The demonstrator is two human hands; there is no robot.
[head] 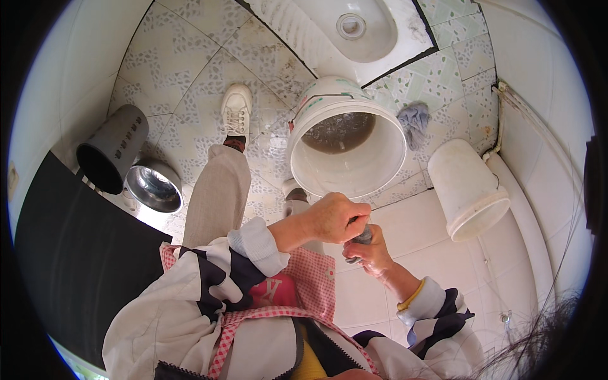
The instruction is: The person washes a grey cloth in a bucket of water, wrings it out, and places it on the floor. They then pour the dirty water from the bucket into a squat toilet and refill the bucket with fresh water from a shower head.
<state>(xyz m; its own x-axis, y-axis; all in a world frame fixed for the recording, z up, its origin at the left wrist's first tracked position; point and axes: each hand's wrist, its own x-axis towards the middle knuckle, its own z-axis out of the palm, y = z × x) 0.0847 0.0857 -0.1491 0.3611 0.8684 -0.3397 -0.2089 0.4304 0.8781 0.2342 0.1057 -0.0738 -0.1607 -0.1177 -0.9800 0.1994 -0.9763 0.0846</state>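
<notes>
My left hand (335, 219) and my right hand (375, 254) are both closed around a twisted grey cloth (364, 236). Most of the cloth is hidden inside my fists, the left one being nearer the bucket. Just beyond my hands is a big white plastic bucket (349, 173) with its wide mouth towards me. Murky grey-brown water (339, 133) with some bubbles lies in its bottom. A second crumpled grey cloth (414, 124) is on the tiled floor, to the right of this bucket.
A white squat toilet (375, 52) is set in the floor beyond the bucket. At right stands a smaller white bucket (468, 190) near wall pipes (527, 111). On the left are a dark grey bin (114, 147), a steel basin (154, 185) and a black panel (85, 266).
</notes>
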